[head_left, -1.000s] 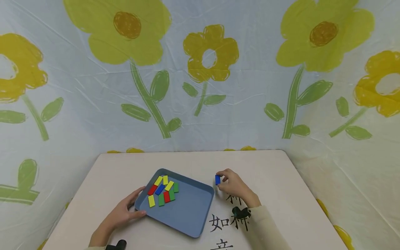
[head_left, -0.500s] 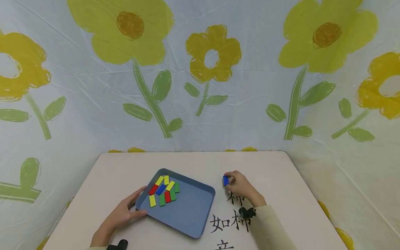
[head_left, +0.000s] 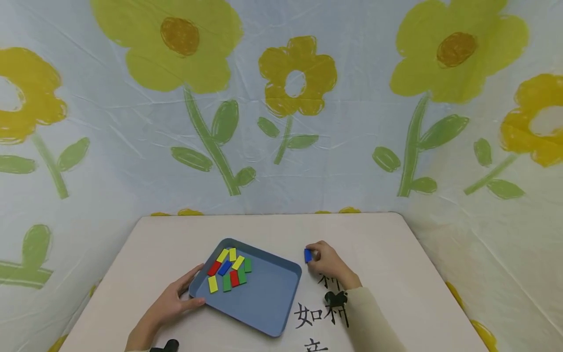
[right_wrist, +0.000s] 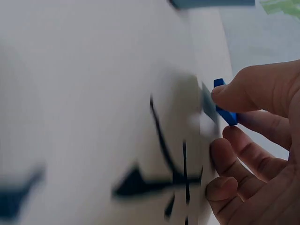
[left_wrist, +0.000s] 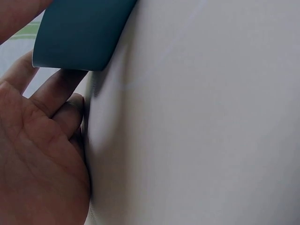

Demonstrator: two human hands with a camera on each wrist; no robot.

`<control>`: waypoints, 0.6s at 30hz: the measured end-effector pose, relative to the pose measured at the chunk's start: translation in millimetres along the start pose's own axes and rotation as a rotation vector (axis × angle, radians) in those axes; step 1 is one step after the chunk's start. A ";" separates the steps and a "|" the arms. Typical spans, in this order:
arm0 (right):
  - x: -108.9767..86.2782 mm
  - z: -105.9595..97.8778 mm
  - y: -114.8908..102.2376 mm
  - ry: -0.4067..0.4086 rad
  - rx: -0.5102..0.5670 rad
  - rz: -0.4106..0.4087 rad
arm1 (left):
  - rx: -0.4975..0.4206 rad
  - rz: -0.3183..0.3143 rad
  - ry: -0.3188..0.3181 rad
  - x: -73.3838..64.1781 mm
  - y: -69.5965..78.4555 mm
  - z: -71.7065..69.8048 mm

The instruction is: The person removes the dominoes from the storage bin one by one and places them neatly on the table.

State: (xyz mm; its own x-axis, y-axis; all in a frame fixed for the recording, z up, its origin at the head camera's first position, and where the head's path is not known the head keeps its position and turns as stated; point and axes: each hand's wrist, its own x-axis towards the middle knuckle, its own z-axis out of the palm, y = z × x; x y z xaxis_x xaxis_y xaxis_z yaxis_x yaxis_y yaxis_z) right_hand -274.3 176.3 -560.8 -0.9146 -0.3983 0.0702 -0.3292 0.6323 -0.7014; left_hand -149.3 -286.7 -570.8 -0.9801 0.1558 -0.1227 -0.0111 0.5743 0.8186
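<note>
In the head view, a blue-grey tray (head_left: 264, 303) lies at a slant on the table, with several red, yellow, green and blue blocks towards its left end. My left hand (head_left: 169, 300) holds the tray's left corner, thumb along the near side and fingers along the left side. In the left wrist view its fingers reach behind the tray wall (left_wrist: 84, 37). Right of the tray, my right hand (head_left: 327, 260) pinches a small blue rectangular block (head_left: 308, 255) between thumb and fingers. The right wrist view shows this block (right_wrist: 228, 116) standing at the table surface, partly covered by the thumb.
Black brush-written characters (head_left: 308, 315) mark the pale table (head_left: 396, 293) right of and below the tray, some partly covered by the right wrist and its dark strap mount (head_left: 336, 298). A flower-printed curtain (head_left: 347, 161) surrounds the table's back and sides.
The right hand, with the blue block pinched in it, moved right away from the tray and then back left near it. The left hand and tray have stayed in place.
</note>
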 end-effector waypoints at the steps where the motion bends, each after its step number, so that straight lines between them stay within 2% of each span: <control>1: 2.1 2.5 -1.7 -0.002 0.009 -0.008 | 0.002 -0.002 0.002 -0.4 0.0 -0.5; 7: 9.2 13.1 -4.9 -0.012 -0.017 -0.021 | -0.006 -0.016 0.000 -1.0 1.1 1.6; 18: 14.1 14.8 0.7 -0.003 -0.016 -0.013 | -0.005 0.001 0.009 -3.1 2.3 0.3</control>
State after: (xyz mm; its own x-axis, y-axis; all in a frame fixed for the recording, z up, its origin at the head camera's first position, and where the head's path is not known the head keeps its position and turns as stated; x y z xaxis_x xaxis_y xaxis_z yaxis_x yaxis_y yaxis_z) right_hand -284.0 161.3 -570.8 -0.9095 -0.4085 0.0769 -0.3446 0.6377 -0.6889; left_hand -146.3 -285.6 -568.7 -0.9819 0.1492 -0.1166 -0.0110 0.5699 0.8217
